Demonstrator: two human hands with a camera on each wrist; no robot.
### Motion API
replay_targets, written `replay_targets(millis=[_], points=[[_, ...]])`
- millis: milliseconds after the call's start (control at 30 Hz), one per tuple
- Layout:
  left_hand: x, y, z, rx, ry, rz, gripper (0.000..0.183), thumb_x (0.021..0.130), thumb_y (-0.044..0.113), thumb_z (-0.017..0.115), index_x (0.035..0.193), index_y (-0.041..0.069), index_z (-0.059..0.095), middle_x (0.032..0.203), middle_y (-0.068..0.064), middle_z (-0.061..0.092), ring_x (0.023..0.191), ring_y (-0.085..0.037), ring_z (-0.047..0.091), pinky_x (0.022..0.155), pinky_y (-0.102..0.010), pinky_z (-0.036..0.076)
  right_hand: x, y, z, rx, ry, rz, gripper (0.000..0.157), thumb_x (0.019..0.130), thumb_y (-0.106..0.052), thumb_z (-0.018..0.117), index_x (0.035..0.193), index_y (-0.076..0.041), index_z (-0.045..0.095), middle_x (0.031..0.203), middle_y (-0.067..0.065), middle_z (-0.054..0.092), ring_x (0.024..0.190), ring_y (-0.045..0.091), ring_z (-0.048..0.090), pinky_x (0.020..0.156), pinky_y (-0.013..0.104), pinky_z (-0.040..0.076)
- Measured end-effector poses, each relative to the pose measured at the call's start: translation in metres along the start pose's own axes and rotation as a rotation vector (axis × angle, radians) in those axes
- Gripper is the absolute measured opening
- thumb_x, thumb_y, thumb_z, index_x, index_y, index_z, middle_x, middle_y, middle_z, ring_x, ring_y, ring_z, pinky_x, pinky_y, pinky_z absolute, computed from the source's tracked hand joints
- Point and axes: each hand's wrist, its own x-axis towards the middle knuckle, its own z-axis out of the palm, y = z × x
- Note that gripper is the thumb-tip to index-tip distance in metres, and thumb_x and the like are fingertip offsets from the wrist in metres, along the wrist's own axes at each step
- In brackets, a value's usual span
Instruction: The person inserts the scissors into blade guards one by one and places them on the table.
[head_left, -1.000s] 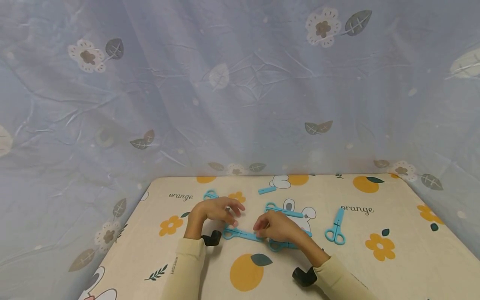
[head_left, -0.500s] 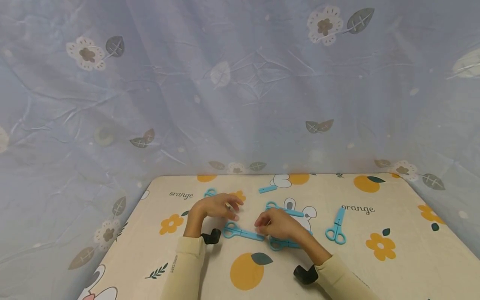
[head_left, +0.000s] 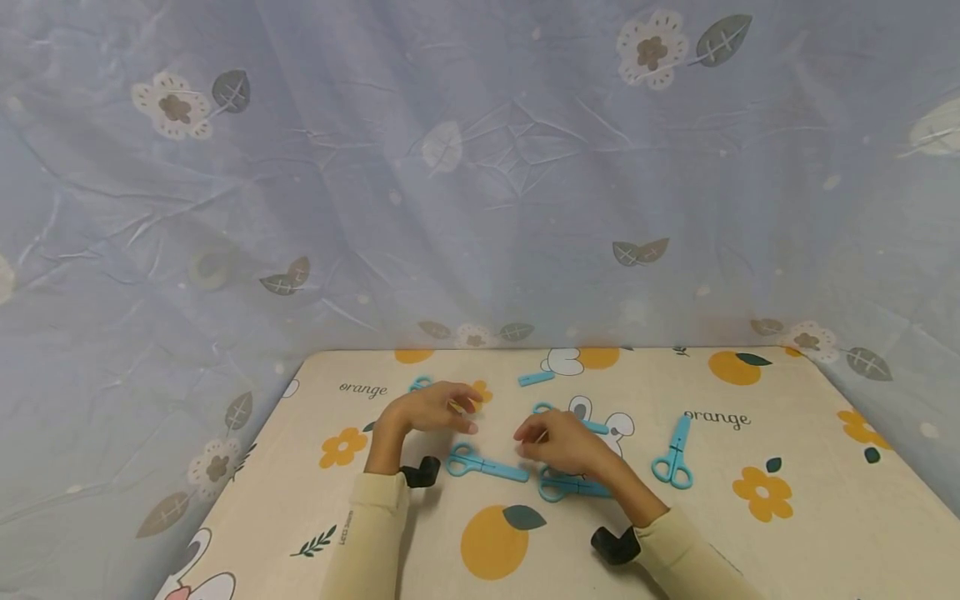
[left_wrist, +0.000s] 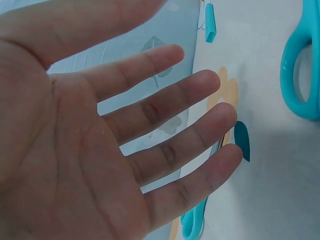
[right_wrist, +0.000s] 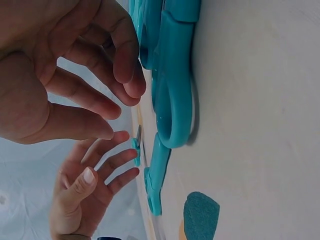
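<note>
My left hand (head_left: pixel 431 410) hovers palm inward with fingers spread, just beyond the handles of light-blue scissors (head_left: pixel 487 468) lying on the table, their blades covered by a blue sheath. Nothing is in its fingers in the left wrist view. Across from it, my right hand (head_left: pixel 572 443) hangs with loosely bent fingers and holds nothing. Beneath the right hand lie sheathed scissors (head_left: pixel 573 485); another pair (head_left: pixel 596 427) is partly hidden behind it. Scissors with a bare metal blade (left_wrist: pixel 194 220) lie beyond the left hand, mostly hidden in the head view.
A loose blue sheath (head_left: pixel 536 379) lies toward the back of the table. More sheathed scissors (head_left: pixel 675 457) lie to the right, handles toward me. The patterned cream tablecloth (head_left: pixel 825 533) reaches back to a grey-blue curtain (head_left: pixel 480 208).
Both hands have drawn up and away from the two ends of the middle sheathed scissors. Those scissors stay flat on the table in about the same place.
</note>
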Motion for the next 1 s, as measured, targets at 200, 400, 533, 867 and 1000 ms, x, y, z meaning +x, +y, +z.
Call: replay_targets(millis=[200, 400, 533, 867, 1000], points=[[-0.003, 0.000, -0.001, -0.006, 0.031, -0.015, 0.059, 0.098, 0.026, 0.080, 0.149, 0.005, 0.060, 0.141, -0.019, 0.068, 0.131, -0.039, 0.066, 0.113, -0.058, 0.052, 0.001, 0.001, -0.003, -0.015, 0.012, -0.014, 0.020, 0.099, -0.016, 0.076, 0.116, -0.005, 0.079, 0.105, 0.003, 0.078, 0.093, 0.015, 0.072, 0.080, 0.034, 0.061], [-0.004, -0.002, -0.003, 0.012, 0.042, -0.008, 0.060, 0.098, 0.028, 0.079, 0.149, 0.003, 0.060, 0.139, -0.019, 0.069, 0.129, -0.038, 0.067, 0.111, -0.056, 0.053, 0.003, 0.003, -0.006, -0.028, 0.012, -0.023, 0.021, 0.100, -0.016, 0.075, 0.117, -0.005, 0.079, 0.109, 0.005, 0.079, 0.095, 0.017, 0.072, 0.081, 0.035, 0.062], [-0.006, -0.003, -0.005, 0.028, 0.065, -0.015, 0.056, 0.100, 0.029, 0.077, 0.148, 0.003, 0.061, 0.141, -0.019, 0.069, 0.133, -0.039, 0.064, 0.111, -0.056, 0.054, 0.003, 0.006, -0.008, -0.037, 0.023, -0.023, 0.021, 0.100, -0.019, 0.076, 0.117, -0.006, 0.080, 0.111, 0.004, 0.079, 0.101, 0.022, 0.074, 0.084, 0.038, 0.063], [-0.009, -0.006, -0.007, 0.050, 0.122, -0.064, 0.052, 0.102, 0.031, 0.075, 0.146, 0.005, 0.064, 0.140, -0.018, 0.070, 0.129, -0.037, 0.066, 0.110, -0.057, 0.054, 0.002, 0.010, -0.010, -0.063, 0.060, -0.023, 0.022, 0.101, -0.018, 0.074, 0.119, -0.006, 0.079, 0.114, 0.007, 0.079, 0.105, 0.024, 0.074, 0.089, 0.044, 0.064], [-0.008, -0.008, -0.008, 0.060, 0.146, -0.078, 0.050, 0.102, 0.029, 0.074, 0.145, 0.006, 0.065, 0.137, -0.017, 0.071, 0.127, -0.036, 0.067, 0.107, -0.056, 0.055, 0.003, 0.011, -0.012, -0.079, 0.084, -0.014, 0.023, 0.101, -0.018, 0.074, 0.121, -0.007, 0.078, 0.115, 0.008, 0.078, 0.102, 0.021, 0.072, 0.090, 0.045, 0.062]])
